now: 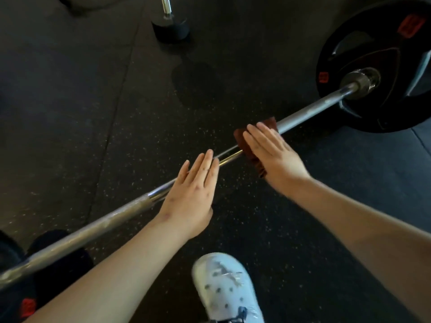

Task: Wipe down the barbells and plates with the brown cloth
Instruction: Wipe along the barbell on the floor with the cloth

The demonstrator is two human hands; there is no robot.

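Note:
A steel barbell (310,109) lies across the dark rubber floor from lower left to upper right. A black plate (349,50) with red labels sits on its right end. The brown cloth (242,139) is draped over the bar's middle. My right hand (272,157) presses on the cloth with straight fingers. My left hand (193,194) rests flat on the bare bar just left of the cloth, fingers straight. Another black plate (25,306) at the bar's left end is mostly hidden at the lower left corner.
A second bar end (166,5) with a black weight (171,29) stands on the floor at the top centre. My white perforated shoe (227,290) is at the bottom centre. Speckled black floor mats (93,113) surround the bar.

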